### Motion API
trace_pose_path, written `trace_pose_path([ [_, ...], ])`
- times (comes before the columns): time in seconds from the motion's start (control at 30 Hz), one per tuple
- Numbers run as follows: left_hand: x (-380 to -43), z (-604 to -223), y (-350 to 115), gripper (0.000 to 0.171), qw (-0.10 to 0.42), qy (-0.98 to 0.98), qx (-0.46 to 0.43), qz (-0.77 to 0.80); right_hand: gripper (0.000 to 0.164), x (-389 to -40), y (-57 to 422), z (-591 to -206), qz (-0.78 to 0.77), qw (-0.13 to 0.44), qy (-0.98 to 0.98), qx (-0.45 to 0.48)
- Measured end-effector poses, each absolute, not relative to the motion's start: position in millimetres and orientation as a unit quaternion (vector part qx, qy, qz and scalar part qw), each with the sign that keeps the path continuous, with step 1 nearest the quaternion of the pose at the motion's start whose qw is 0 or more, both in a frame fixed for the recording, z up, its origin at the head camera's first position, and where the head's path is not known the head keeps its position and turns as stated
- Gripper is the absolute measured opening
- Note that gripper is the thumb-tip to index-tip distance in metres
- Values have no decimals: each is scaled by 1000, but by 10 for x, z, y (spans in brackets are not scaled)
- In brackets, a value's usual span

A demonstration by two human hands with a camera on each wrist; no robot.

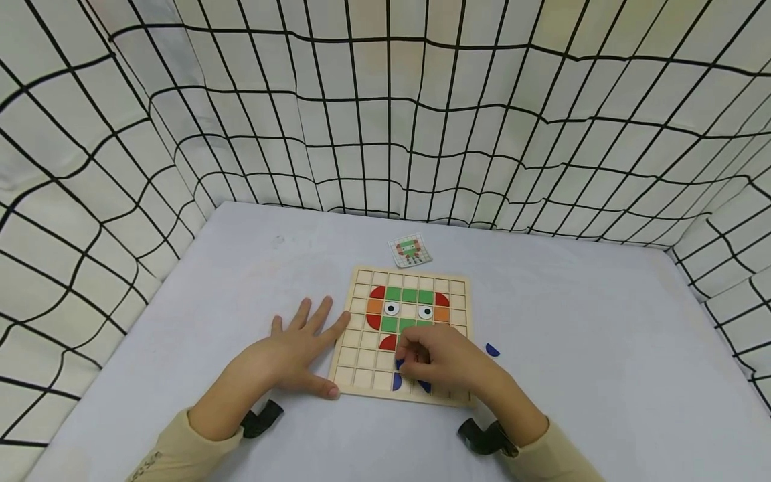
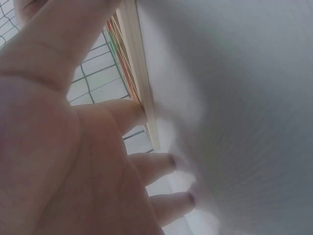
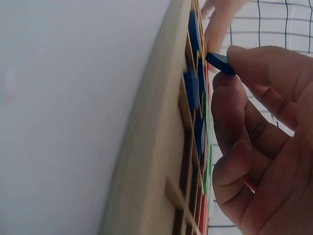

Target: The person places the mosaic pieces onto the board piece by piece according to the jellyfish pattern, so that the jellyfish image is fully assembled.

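Observation:
A wooden grid board (image 1: 364, 359) lies on the table with red, orange, green and blue flat pieces in its cells, plus two round eye pieces (image 1: 391, 308). My left hand (image 1: 295, 355) rests with spread fingers at the board's left edge; the thumb and a fingertip touch its frame. Over the lower middle of the board, my right hand (image 1: 446, 355) pinches a small blue piece (image 3: 221, 63) between thumb and index finger. Below that hand, a blue piece (image 1: 397, 381) sits in the bottom row. The hand hides part of the lower rows.
A small picture card (image 1: 409, 250) with a similar coloured figure lies behind the board. One loose blue half-round piece (image 1: 492, 350) is on the white table (image 1: 572, 335) right of the board. Black netting (image 1: 385, 100) over white walls encloses the table's back and sides.

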State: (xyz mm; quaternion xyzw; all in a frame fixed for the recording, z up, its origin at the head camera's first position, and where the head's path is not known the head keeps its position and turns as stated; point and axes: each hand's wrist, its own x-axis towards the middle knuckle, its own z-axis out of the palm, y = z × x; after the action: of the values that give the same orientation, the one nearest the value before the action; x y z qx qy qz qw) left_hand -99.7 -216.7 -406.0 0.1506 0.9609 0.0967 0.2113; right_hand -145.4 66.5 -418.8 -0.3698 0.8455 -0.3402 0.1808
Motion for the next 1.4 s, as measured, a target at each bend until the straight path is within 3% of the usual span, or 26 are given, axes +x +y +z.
trace_pose_path([
  [0.4, -990, -4052, -2171, 119, 215, 960, 153, 97, 9, -1415, 482, -4139, -312, 143, 874, -345],
  [1.4, -991, -4043, -2177, 117, 216, 959, 157, 98, 9, -1454, 275, -4087, -251, 197, 881, -349],
])
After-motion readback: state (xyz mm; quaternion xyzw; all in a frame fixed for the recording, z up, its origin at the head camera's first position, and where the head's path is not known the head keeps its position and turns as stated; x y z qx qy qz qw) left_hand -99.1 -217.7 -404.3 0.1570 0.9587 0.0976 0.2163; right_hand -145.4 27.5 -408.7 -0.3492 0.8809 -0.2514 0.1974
